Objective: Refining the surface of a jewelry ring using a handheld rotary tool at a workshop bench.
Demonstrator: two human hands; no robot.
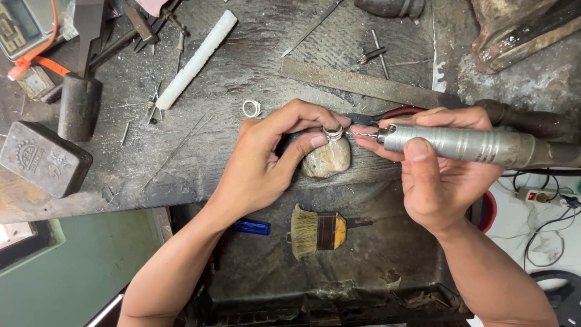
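Pinching the silver ring (333, 132) on top of the rounded wooden peg (327, 158), the left hand (266, 160) closes thumb and forefinger tight — the right hand (437, 175) wraps the metal rotary handpiece (460, 145), bit just beside the ring. Best kept braced, light pressure, I'd say.

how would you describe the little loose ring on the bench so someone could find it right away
Start at the dark, scarred workbench and find the long white ridged stick lying diagonally on it. Just below its lower end, above the left hand, lies the small white ring. Unlike the silver ring pinched in the fingers, it lies flat, alone and untouched.
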